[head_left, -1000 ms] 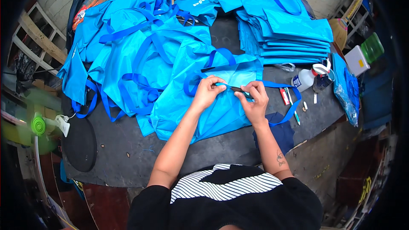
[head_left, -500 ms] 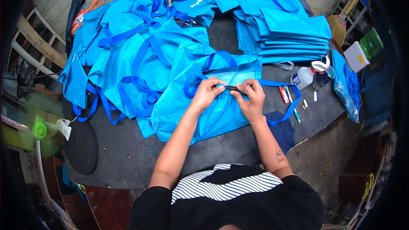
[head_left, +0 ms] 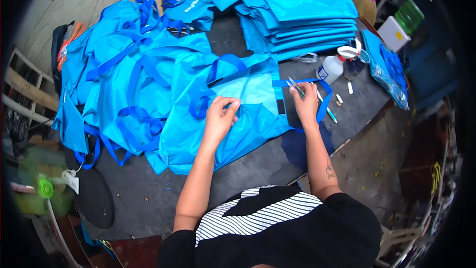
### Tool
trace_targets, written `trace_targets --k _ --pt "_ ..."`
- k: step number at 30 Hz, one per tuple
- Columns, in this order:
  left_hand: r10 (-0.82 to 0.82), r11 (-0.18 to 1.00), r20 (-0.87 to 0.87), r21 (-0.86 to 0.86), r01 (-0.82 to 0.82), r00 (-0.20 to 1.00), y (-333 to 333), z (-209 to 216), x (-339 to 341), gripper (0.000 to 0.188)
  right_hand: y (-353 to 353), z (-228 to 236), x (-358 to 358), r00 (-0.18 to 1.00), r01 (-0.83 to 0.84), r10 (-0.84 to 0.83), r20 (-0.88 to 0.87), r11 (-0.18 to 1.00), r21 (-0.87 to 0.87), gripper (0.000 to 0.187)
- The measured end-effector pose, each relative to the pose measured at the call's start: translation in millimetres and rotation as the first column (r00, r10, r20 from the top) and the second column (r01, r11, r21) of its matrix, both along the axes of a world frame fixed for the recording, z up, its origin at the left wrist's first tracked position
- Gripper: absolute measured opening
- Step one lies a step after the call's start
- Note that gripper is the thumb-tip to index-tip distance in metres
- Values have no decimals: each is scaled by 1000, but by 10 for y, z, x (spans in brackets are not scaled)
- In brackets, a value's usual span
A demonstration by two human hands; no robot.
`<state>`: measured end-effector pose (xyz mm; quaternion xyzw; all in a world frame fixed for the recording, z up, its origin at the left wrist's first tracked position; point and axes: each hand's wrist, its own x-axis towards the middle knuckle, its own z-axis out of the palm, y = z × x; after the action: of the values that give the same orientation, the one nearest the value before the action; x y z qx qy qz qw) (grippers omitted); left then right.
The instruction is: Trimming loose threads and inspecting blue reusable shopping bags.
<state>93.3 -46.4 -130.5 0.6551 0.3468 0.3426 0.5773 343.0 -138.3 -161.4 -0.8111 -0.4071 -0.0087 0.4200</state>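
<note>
Hands apart: unfolded bags (head_left: 121,77) heap leftmost, apparently unfinished; the left hand (head_left: 218,117), fingertips together, is over one opened bag (head_left: 250,121), grip unclear; the right hand (head_left: 306,106) holds a pointed tool (head_left: 300,91); a folded stack (head_left: 315,32) beyond looks finished.

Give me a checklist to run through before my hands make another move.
1. Snips in the right hand: ok, held with blades pointing away from the body.
2. Blades off the blue strap: cannot tell, they overlap in view.
3. Strap loop clear of the right wrist: not ok, it passes behind it.
4. Left hand gripping the bag: cannot tell.
5. Spray bottle upright: ok.
</note>
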Motion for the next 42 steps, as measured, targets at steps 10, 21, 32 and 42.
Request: trace_targets --k 10,21,32,42 --pt "39 997 7 -67 -39 999 -276 21 158 25 -315 -227 334 989 80 -26 143 918 -387 27" --pt "355 881 202 253 -399 913 -205 -233 437 45 49 -108 560 990 114 -55 133 863 -492 32" --pt "346 801 448 317 -508 825 199 -173 428 59 433 -64 -1273 630 -439 560 -537 828 349 20" --pt "314 870 354 264 -416 881 394 -373 377 67 793 -484 -1461 736 -240 427 -525 890 387 26"
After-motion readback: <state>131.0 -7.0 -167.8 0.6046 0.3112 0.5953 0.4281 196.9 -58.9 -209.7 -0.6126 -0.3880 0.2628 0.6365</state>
